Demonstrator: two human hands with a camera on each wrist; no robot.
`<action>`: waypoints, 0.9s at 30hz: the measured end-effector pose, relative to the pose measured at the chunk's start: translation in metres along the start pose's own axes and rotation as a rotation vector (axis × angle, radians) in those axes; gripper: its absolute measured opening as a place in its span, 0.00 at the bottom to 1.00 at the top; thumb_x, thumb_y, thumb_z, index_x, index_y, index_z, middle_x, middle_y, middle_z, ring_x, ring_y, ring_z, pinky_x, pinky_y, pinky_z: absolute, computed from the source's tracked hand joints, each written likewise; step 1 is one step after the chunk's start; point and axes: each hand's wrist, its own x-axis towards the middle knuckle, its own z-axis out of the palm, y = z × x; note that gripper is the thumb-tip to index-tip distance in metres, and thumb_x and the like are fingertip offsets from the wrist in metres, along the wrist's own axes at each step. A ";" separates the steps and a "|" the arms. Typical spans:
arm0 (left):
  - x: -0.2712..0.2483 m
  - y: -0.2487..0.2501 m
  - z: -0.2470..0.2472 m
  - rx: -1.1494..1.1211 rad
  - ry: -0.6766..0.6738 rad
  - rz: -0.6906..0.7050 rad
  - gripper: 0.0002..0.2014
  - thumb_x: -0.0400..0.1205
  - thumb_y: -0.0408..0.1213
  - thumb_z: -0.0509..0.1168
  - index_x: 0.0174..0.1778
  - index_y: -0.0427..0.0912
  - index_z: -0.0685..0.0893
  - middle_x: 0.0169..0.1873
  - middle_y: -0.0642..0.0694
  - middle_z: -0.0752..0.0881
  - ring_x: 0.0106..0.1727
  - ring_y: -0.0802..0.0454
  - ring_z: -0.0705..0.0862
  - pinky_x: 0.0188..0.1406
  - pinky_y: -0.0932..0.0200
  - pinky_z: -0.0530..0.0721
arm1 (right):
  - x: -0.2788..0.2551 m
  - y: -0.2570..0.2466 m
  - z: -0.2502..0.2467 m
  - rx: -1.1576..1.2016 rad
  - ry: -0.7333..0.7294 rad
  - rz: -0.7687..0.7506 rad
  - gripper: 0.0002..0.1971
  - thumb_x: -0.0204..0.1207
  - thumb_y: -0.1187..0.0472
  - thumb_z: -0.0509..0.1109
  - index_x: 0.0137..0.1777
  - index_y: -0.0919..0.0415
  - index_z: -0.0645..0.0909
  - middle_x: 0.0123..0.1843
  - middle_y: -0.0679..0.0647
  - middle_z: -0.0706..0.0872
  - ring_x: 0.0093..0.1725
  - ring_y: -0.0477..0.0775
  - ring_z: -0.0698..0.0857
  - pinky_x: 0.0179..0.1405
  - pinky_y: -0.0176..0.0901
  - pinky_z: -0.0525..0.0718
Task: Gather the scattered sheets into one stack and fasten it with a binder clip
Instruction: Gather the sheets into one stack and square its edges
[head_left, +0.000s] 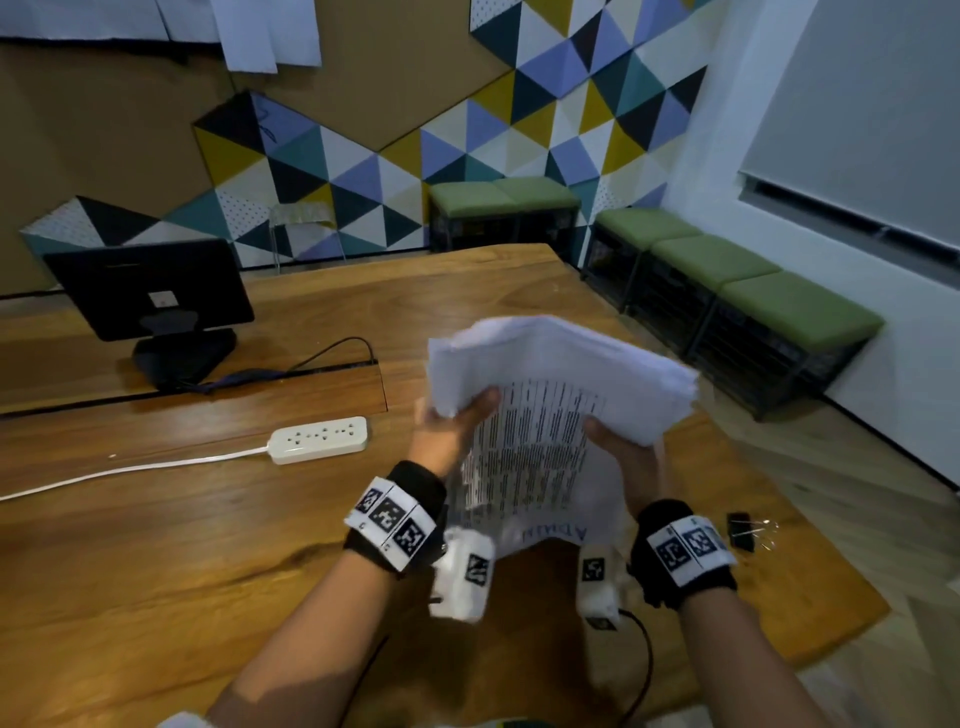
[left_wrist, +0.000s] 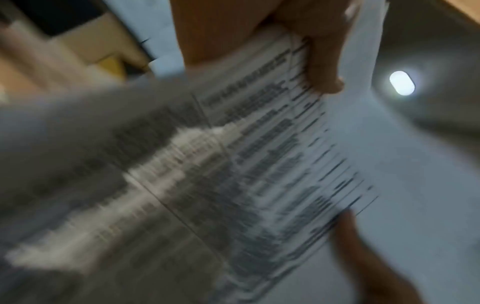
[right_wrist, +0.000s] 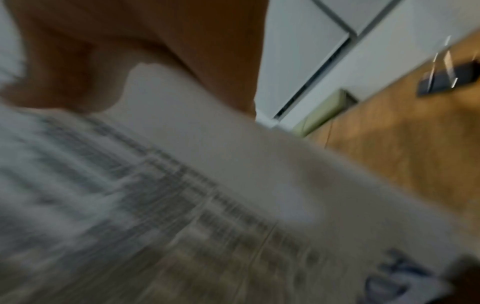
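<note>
1. Wooden brown tabletop (head_left: 208, 545) lies beneath a white printed paper stack (head_left: 545, 415), held raised above it.
2. Wrist views are blurred; fingers behind the sheets are hidden.
3. Left hand (head_left: 452, 426) and right hand (head_left: 631, 462) pinch its sides, thumbs on top.
4. Black binder clip (head_left: 742, 531) lies at four o'clock.

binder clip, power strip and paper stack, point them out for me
binder clip (head_left: 742, 531), head view, black body
power strip (head_left: 319, 439), head view, top face with sockets
paper stack (head_left: 545, 441), head view, printed top sheet

Head view looks down from above; both wrist views closely share the sheets (head_left: 545, 415).
</note>
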 end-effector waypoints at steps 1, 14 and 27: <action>0.000 0.001 0.004 0.008 0.020 0.015 0.10 0.75 0.26 0.67 0.48 0.43 0.79 0.43 0.48 0.84 0.46 0.53 0.83 0.43 0.65 0.85 | 0.000 -0.002 0.005 0.033 0.040 -0.008 0.37 0.41 0.39 0.85 0.52 0.55 0.85 0.52 0.56 0.89 0.50 0.52 0.87 0.52 0.52 0.84; 0.013 0.025 0.020 0.079 0.240 0.296 0.12 0.73 0.37 0.71 0.50 0.49 0.77 0.50 0.55 0.80 0.48 0.63 0.79 0.39 0.66 0.79 | 0.000 -0.013 -0.002 0.006 -0.008 -0.129 0.36 0.46 0.44 0.79 0.55 0.63 0.82 0.52 0.62 0.87 0.49 0.56 0.87 0.39 0.39 0.86; 0.045 0.034 0.004 0.245 -0.082 0.334 0.14 0.67 0.35 0.76 0.45 0.48 0.80 0.48 0.49 0.82 0.48 0.69 0.82 0.44 0.70 0.82 | 0.014 -0.014 0.002 0.032 -0.068 -0.037 0.13 0.61 0.60 0.74 0.46 0.58 0.81 0.45 0.54 0.86 0.41 0.49 0.87 0.37 0.40 0.86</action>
